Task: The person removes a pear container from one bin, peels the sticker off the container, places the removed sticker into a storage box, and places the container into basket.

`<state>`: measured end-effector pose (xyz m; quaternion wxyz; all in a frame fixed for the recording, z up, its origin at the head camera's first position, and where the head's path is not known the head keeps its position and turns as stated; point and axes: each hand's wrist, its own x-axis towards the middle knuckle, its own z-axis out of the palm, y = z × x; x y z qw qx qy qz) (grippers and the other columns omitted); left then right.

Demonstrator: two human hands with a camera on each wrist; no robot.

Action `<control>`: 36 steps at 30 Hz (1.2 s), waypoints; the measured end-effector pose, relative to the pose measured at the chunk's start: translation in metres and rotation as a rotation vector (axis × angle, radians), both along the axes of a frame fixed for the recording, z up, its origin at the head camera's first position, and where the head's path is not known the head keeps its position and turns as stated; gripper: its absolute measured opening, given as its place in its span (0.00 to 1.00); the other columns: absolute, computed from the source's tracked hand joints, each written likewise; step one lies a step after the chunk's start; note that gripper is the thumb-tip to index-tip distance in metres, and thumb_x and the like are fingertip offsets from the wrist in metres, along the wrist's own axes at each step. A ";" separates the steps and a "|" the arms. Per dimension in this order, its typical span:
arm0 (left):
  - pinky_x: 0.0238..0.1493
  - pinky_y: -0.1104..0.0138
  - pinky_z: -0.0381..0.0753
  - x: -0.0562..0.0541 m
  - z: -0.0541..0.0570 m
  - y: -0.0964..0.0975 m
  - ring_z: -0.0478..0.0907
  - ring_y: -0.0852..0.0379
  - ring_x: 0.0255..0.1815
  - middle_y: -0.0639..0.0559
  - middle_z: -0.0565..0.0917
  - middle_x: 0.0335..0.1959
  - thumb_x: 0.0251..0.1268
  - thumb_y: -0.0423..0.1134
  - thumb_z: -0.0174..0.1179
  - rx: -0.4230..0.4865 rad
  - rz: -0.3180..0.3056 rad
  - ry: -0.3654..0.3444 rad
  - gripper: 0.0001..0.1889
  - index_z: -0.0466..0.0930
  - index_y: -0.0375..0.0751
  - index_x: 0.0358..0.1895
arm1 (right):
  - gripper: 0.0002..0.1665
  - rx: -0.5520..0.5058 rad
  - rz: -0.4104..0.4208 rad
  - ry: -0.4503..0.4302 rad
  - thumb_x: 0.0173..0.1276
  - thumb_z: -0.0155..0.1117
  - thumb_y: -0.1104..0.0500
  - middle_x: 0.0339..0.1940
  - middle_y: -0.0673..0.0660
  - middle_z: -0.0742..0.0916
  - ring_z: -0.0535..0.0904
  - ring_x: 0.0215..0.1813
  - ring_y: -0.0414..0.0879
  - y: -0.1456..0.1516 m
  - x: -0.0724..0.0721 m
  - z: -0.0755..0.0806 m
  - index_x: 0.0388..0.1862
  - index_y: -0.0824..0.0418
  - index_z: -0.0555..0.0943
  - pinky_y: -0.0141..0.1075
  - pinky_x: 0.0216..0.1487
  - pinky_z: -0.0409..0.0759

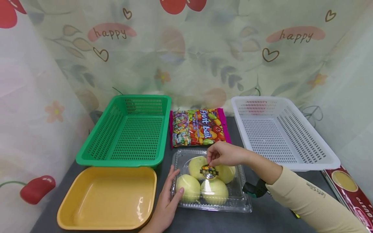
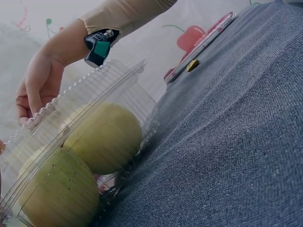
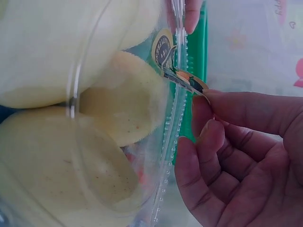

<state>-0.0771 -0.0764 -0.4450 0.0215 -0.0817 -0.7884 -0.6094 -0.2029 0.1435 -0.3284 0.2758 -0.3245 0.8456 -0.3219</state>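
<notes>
A clear plastic clamshell box (image 1: 237, 207) holds several round, pale yellow-green fruits (image 1: 215, 191) that look like pears. On its lid is a round dark-and-gold sticker (image 1: 209, 173). My right hand (image 1: 224, 153) is above the lid; in the right wrist view its thumb and forefinger pinch the sticker's (image 3: 191, 81) edge, which is bent up from the plastic. My left hand (image 1: 166, 202) rests against the box's left side, fingers fairly straight. Only a bit of that hand shows at the edge of the left wrist view.
A green basket (image 1: 122, 162) and a yellow-orange tray (image 1: 107, 223) stand on the left. Behind the box lies a fruit candy bag (image 1: 201, 127). At the right are a white basket (image 1: 306, 142) and a red box (image 1: 349, 191) on the dark cloth (image 1: 204, 223).
</notes>
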 end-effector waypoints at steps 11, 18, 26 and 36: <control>0.70 0.41 0.41 0.000 -0.001 0.000 0.40 0.44 0.76 0.50 0.43 0.77 0.70 0.43 0.48 0.002 0.001 0.000 0.26 0.55 0.51 0.70 | 0.02 -0.032 -0.006 -0.007 0.61 0.61 0.68 0.30 0.58 0.86 0.81 0.33 0.47 0.001 0.001 0.002 0.32 0.67 0.81 0.30 0.34 0.79; 0.70 0.41 0.41 0.000 -0.001 0.000 0.41 0.44 0.76 0.49 0.43 0.77 0.70 0.42 0.49 0.002 0.004 0.005 0.26 0.56 0.50 0.70 | 0.02 -0.039 -0.008 -0.012 0.61 0.61 0.68 0.30 0.59 0.86 0.81 0.32 0.46 0.001 0.002 0.003 0.32 0.67 0.81 0.31 0.35 0.80; 0.70 0.42 0.42 -0.001 -0.002 0.000 0.41 0.44 0.76 0.50 0.44 0.77 0.70 0.43 0.49 -0.007 0.008 0.011 0.26 0.56 0.49 0.70 | 0.03 -0.049 -0.008 -0.017 0.61 0.61 0.68 0.30 0.59 0.86 0.81 0.33 0.49 0.002 0.002 0.003 0.32 0.67 0.81 0.34 0.35 0.81; 0.70 0.42 0.42 -0.001 -0.002 0.000 0.41 0.44 0.76 0.49 0.43 0.77 0.70 0.42 0.49 0.006 0.005 0.023 0.26 0.55 0.50 0.70 | 0.05 -0.119 -0.053 -0.073 0.62 0.62 0.65 0.31 0.57 0.86 0.81 0.33 0.46 0.009 0.001 0.002 0.34 0.68 0.81 0.38 0.38 0.81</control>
